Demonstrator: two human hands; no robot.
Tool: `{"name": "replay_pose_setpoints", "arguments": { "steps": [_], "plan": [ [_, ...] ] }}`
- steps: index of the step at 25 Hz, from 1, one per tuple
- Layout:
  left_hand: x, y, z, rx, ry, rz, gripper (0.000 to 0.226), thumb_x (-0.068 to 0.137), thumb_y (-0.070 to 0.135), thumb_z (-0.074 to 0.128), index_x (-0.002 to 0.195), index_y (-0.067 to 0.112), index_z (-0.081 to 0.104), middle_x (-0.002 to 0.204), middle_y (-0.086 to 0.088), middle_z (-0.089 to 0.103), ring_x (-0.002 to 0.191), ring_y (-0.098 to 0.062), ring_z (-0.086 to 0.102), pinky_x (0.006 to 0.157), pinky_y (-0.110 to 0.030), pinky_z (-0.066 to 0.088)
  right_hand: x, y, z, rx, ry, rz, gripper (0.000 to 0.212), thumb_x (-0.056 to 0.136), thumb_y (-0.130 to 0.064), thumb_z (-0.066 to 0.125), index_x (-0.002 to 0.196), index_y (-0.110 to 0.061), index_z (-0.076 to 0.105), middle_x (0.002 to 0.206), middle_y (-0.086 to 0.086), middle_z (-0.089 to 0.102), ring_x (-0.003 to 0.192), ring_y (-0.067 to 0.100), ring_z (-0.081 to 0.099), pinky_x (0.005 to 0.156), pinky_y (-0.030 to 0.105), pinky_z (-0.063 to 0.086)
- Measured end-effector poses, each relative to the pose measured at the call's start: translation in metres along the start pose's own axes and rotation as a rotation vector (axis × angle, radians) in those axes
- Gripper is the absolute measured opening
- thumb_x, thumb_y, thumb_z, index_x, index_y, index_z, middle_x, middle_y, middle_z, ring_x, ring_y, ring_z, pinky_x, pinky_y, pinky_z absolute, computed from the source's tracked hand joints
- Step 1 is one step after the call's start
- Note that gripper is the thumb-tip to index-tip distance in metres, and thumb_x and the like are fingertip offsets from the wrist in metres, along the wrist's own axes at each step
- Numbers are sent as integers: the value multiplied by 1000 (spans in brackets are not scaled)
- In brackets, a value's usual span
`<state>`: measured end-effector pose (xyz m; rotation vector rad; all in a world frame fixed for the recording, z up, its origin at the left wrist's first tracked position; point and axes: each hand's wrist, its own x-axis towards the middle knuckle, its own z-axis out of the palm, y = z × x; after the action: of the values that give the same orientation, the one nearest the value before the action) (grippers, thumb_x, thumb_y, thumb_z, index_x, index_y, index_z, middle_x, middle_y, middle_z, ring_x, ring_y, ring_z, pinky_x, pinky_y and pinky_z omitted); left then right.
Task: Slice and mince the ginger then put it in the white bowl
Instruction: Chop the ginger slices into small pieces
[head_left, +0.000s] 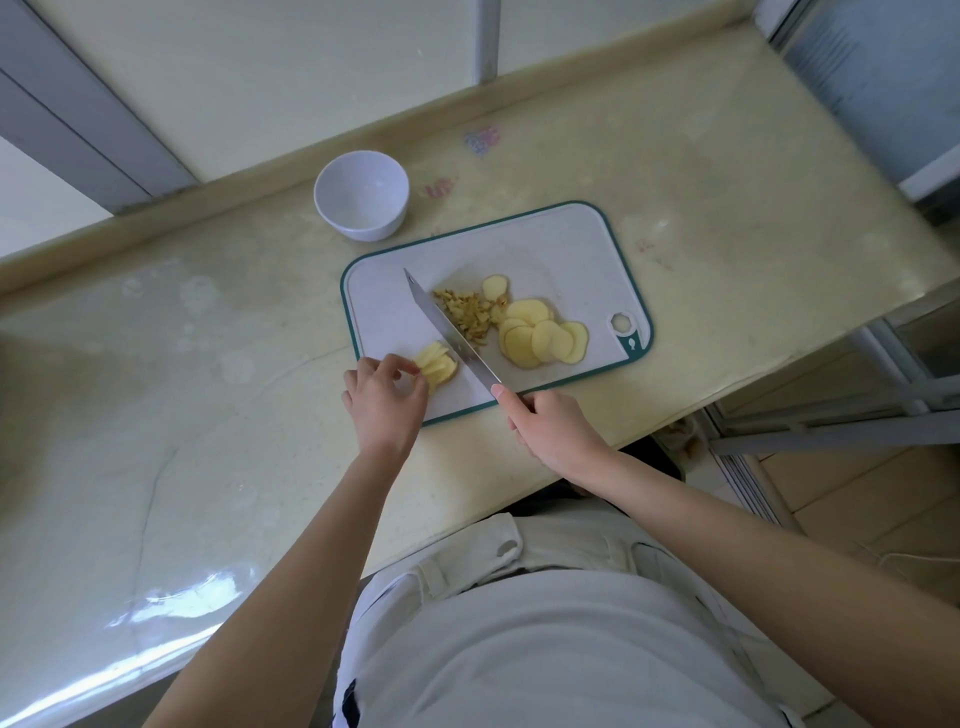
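On the white cutting board (566, 244) with a teal rim lie a fan of round ginger slices (540, 332), a single slice (494, 287) and a heap of brownish ginger peel scraps (467, 314). My left hand (382, 397) pinches a small stack of ginger slices (437, 366) at the board's near left corner. My right hand (550, 423) grips the handle of a knife (447, 332), whose blade runs diagonally just right of that stack. The white bowl (361, 195) stands empty on the counter behind the board's left end.
The pale yellow counter (208, 338) ends in a raised back ledge by a window. The counter's front edge runs diagonally below the board. At the right is a metal frame (831, 421) and tiled floor.
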<state>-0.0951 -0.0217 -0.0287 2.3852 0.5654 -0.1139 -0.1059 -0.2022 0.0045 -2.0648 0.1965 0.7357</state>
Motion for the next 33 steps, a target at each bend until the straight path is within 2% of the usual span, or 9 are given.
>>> {"name": "replay_pose_setpoints", "arguments": {
  "steps": [3,6,8,15,21,26,30,33],
  "plan": [
    [0,-2,-1,65,0,82,36,83,17,59,116,8,49,118,-10,46,112,-27,40,91,-29,28,1,-1,0,7,-3,2,54,94,-53,43,66,-8,50,60,10,43,50,19,39,55,29,35],
    [3,-1,6,232,-83,203,59,88,31,58,136,5,34,129,-13,37,121,-29,36,99,-34,30,2,-1,1,-13,6,0,60,93,-54,43,65,-1,52,59,10,45,51,20,41,57,30,37],
    [2,-1,13,347,-130,238,65,93,39,50,140,2,26,130,-16,34,120,-30,35,100,-34,31,1,-3,3,-43,7,-2,61,93,-54,42,64,-1,51,59,9,47,52,20,43,58,30,38],
    [6,0,18,384,-188,258,51,96,32,47,131,0,31,120,-16,34,106,-29,42,85,-35,46,-3,-6,4,-129,-8,-20,57,95,-52,41,59,-8,41,57,6,43,52,19,39,57,30,34],
    [10,6,20,344,-220,264,45,96,29,48,130,3,33,118,-14,33,104,-28,41,79,-33,47,-2,-8,-1,-141,21,-26,57,95,-52,41,59,-8,41,58,7,44,52,18,40,58,31,35],
    [11,7,16,325,-275,301,52,95,24,49,138,3,26,125,-15,31,112,-28,39,88,-35,47,-1,-7,-4,-136,26,-13,58,95,-52,40,63,-5,48,65,12,52,57,20,47,64,35,44],
    [7,6,13,302,-282,261,65,96,26,43,147,4,9,135,-15,26,120,-29,35,97,-35,39,-1,-7,-7,-127,21,-12,57,95,-54,39,64,-7,46,62,9,47,55,19,43,60,32,39],
    [3,11,21,455,-227,302,61,100,32,33,146,1,8,133,-17,30,115,-28,39,94,-34,39,-1,-12,-9,-132,17,-6,56,95,-55,37,67,-8,49,63,7,48,57,19,44,60,31,38]
  ]
}}
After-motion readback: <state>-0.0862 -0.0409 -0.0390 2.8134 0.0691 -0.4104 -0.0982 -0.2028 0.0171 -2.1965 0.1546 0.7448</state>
